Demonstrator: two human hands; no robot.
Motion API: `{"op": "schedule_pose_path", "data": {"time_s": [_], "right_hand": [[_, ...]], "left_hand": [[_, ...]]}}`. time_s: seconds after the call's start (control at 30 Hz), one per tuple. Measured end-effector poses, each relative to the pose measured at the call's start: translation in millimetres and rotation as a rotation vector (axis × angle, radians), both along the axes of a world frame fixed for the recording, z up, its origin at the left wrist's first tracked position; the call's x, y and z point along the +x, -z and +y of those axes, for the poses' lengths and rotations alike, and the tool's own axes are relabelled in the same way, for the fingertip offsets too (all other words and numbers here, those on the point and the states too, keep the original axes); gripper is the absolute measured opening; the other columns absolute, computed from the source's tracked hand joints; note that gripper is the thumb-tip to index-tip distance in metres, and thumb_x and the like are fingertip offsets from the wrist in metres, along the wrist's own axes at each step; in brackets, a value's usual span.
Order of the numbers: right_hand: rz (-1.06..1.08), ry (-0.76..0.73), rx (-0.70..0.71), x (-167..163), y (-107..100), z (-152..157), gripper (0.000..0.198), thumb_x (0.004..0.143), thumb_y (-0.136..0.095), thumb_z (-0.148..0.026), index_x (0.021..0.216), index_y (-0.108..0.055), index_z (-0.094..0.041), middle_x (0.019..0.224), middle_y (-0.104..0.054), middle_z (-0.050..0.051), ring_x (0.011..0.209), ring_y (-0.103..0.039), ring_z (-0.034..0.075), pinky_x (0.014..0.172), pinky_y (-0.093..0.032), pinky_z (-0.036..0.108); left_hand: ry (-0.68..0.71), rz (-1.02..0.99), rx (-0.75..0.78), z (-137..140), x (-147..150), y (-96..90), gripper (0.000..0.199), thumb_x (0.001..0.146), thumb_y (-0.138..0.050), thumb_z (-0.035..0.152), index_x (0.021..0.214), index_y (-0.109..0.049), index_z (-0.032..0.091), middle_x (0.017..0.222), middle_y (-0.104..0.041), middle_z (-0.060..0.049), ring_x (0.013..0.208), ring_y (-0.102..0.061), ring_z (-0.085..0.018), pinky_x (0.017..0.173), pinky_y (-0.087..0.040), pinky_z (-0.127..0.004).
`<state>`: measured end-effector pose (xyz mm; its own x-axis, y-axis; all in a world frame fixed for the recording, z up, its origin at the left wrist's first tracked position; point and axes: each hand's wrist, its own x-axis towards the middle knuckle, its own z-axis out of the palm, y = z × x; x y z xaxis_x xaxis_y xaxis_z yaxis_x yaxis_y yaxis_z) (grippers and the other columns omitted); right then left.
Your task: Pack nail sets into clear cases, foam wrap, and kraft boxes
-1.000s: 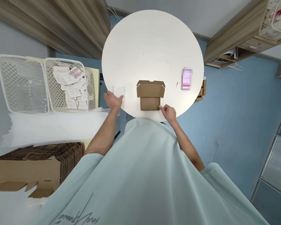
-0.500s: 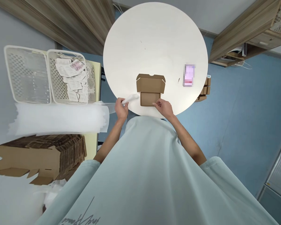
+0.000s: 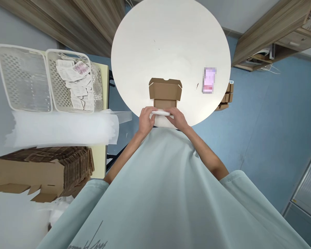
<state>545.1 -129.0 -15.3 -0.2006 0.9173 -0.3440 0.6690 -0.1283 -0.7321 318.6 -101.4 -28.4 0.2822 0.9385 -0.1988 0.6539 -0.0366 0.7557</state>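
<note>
Between my left hand (image 3: 146, 121) and my right hand (image 3: 179, 118) is a folded white foam sheet (image 3: 161, 112), gripped at each end. It lies just over the near edge of an open brown cardboard box (image 3: 166, 103), whose lid (image 3: 166, 89) stands up on the far side. The front part of the box is hidden by the sheet and my fingers. The box rests on a round white table (image 3: 168, 38) near its front edge.
To the left are white baskets (image 3: 49, 86), one with printed cards (image 3: 79, 81), a white foam sheet stack (image 3: 64, 129) and flattened cardboard boxes (image 3: 31, 173). A blurred pink phone-like object (image 3: 209, 81) lies on the table's right. Small brown boxes (image 3: 226, 98) sit beyond the table's right edge.
My left hand has brought the white foam sheet from the left to the front of the box. My right hand has let go of the box's near edge and taken the sheet's other end.
</note>
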Motion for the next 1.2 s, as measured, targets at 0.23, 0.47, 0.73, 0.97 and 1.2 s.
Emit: {"op": "schedule_pose_path", "data": {"time_s": [0.23,0.47,0.73,0.97,1.2], "right_hand": [[-0.056,0.270,-0.189,6.7,16.2,9.8,0.028,0.116,-0.057,-0.042,0.122,-0.075,-0.021,0.115,-0.082,0.009,0.103,-0.075,0.025,0.093,-0.058,0.033],[-0.277,0.280,-0.322,-2.6,37.7,30.6,0.022,0.113,-0.060,-0.034,0.096,-0.070,-0.024,0.103,-0.081,0.009,0.095,-0.075,0.029,0.080,-0.054,0.035],[-0.417,0.193,-0.428,-13.2,41.9,49.7,0.020,0.115,-0.057,-0.030,0.108,-0.075,-0.022,0.117,-0.082,0.015,0.110,-0.077,0.033,0.090,-0.060,0.041],[-0.524,0.123,-0.443,-18.2,41.6,56.2,0.029,0.118,-0.051,-0.027,0.129,-0.075,-0.014,0.136,-0.080,0.022,0.129,-0.076,0.036,0.103,-0.060,0.044],[-0.548,0.082,-0.413,-24.1,40.9,55.6,0.030,0.117,-0.053,-0.024,0.126,-0.079,-0.013,0.135,-0.081,0.025,0.125,-0.079,0.039,0.103,-0.062,0.047]], "left_hand": [[-0.106,-0.037,-0.265,26.6,25.3,22.1,0.062,0.102,-0.064,0.021,0.162,-0.049,0.022,0.144,-0.075,-0.011,0.118,-0.076,-0.025,0.109,-0.062,-0.039],[-0.189,0.029,-0.244,37.4,43.4,48.0,0.036,0.099,-0.068,0.019,0.132,-0.053,0.022,0.142,-0.067,-0.013,0.103,-0.073,-0.021,0.100,-0.060,-0.036],[-0.151,0.178,-0.210,37.6,49.5,59.9,0.026,0.102,-0.063,0.012,0.118,-0.049,0.027,0.133,-0.066,-0.010,0.106,-0.070,-0.026,0.103,-0.057,-0.043],[-0.056,0.264,-0.284,40.2,63.2,61.2,0.038,0.094,-0.065,0.000,0.121,-0.054,0.025,0.141,-0.062,-0.014,0.106,-0.071,-0.031,0.097,-0.056,-0.047],[0.022,0.251,-0.279,35.1,63.1,55.3,0.039,0.093,-0.057,-0.003,0.123,-0.061,0.022,0.143,-0.065,-0.018,0.106,-0.074,-0.033,0.097,-0.059,-0.048]]}}
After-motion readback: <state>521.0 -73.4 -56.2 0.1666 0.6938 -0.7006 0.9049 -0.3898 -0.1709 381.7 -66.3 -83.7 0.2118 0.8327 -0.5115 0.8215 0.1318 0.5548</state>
